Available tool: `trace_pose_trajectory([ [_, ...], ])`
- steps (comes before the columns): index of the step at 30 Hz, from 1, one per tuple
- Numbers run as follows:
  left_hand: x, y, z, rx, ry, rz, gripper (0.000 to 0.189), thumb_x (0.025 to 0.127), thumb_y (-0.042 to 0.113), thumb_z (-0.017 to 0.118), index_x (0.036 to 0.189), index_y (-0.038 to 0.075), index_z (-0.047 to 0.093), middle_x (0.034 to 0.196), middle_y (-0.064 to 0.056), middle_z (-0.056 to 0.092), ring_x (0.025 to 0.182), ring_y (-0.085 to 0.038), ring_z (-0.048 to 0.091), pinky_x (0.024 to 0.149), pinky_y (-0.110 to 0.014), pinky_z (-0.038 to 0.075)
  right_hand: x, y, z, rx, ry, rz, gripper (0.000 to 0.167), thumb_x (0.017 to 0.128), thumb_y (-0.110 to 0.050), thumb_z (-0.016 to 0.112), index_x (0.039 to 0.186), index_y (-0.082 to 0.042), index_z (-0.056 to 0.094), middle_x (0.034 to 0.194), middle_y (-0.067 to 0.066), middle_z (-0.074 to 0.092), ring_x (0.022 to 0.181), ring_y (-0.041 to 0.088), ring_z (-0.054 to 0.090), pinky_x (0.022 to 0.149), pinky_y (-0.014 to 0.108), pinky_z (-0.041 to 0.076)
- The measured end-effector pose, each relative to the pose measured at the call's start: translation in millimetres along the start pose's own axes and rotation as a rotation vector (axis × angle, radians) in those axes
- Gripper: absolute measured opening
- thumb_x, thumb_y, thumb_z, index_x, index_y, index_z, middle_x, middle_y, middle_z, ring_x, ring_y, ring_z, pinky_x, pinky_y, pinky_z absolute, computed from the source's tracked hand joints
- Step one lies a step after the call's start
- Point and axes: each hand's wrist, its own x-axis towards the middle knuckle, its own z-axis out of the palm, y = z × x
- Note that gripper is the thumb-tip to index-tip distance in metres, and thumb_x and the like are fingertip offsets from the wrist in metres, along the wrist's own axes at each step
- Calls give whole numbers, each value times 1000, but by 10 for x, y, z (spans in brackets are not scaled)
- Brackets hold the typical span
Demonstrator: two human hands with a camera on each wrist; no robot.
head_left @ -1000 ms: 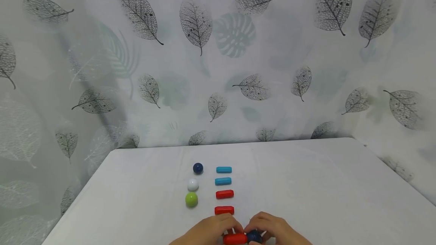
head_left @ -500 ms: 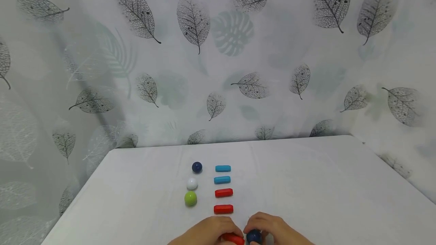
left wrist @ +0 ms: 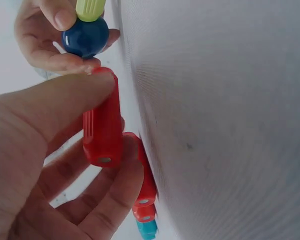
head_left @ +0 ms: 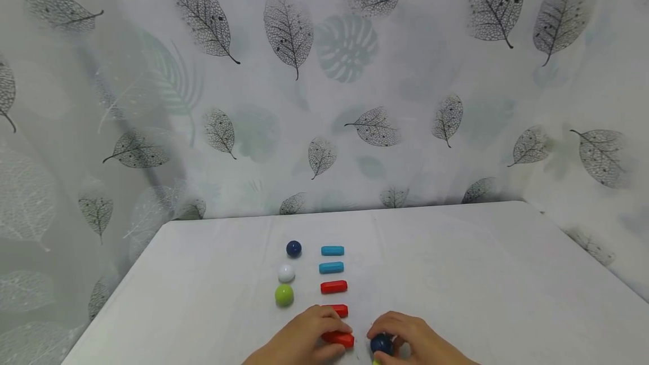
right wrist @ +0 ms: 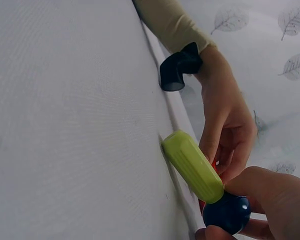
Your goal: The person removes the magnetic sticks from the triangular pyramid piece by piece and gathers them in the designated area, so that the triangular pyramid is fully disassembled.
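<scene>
My left hand (head_left: pixel 308 335) pinches a red magnetic rod (left wrist: pixel 103 127) between thumb and fingers, close over the near part of the table. To its right, my right hand (head_left: pixel 413 338) grips a dark blue ball (head_left: pixel 382 344). A yellow-green ribbed rod (right wrist: pixel 194 166) is joined to that ball, mostly below the frame in the head view. A gap separates the held red rod from the ball in the head view. Just beyond the left fingers lies another red rod (head_left: pixel 342 310), its left end hidden by the hand.
Further back in the same column lie a red rod (head_left: pixel 333 286) and two blue rods (head_left: pixel 331 267). Left of them stand a green ball (head_left: pixel 284 295), a white ball (head_left: pixel 286 273) and a dark blue ball (head_left: pixel 293 249). A leaf-print curtain (head_left: pixel 375 128) hangs behind the white table (head_left: pixel 456 275).
The red rod, earlier end-to-end with the blue ball, has come away leftward in the left hand. The right hand has shifted slightly right with the ball, and the yellow-green rod's tip now shows.
</scene>
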Motion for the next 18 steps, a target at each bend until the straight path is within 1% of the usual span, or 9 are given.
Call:
trace_pose_trajectory([
  [3, 14, -2, -4, -27, -4, -46, 27, 87, 25, 74, 114, 22, 70, 102, 15, 62, 93, 0, 52, 84, -21, 52, -3, -3, -12, 10, -5, 25, 23, 95, -19, 63, 113, -4, 64, 107, 7, 63, 90, -2, 54, 72, 19, 54],
  [6, 13, -2, -1, -61, 5, -86, 23, 86, 23, 75, 108, 21, 69, 93, 17, 59, 85, 0, 51, 80, -19, 51, -8, -2, -22, 7, 0, 0, 23, 95, -19, 63, 113, -4, 64, 107, 6, 63, 90, -1, 54, 71, 20, 54],
  [9, 5, -4, 3, -55, 19, -105, 19, 86, 23, 75, 104, 21, 69, 84, 17, 54, 78, 0, 47, 73, -17, 47, -19, 0, -27, 7, 9, -39, 21, 96, -16, 62, 113, -5, 66, 106, 4, 62, 90, -2, 54, 68, 21, 55],
  [13, 5, 1, -2, -12, 22, -108, 18, 85, 24, 75, 102, 22, 69, 81, 17, 53, 77, 0, 45, 70, -16, 46, -23, -1, -21, 22, 25, -57, 17, 96, -14, 61, 111, -7, 68, 104, 2, 61, 90, -3, 53, 65, 22, 55],
  [16, 8, 13, -7, 27, 24, -101, 18, 85, 25, 76, 101, 21, 69, 84, 17, 56, 78, 0, 46, 71, -16, 46, -17, -9, -11, 74, 32, -28, 16, 95, -13, 62, 109, -6, 67, 103, 1, 61, 87, -2, 54, 66, 22, 55],
  [18, 7, 19, -6, 67, 35, -92, 19, 85, 28, 76, 101, 22, 69, 87, 17, 58, 79, 1, 46, 73, -16, 47, -12, -15, -10, 122, 29, -4, 17, 94, -14, 64, 109, -5, 66, 103, 1, 60, 86, 0, 55, 67, 21, 55],
])
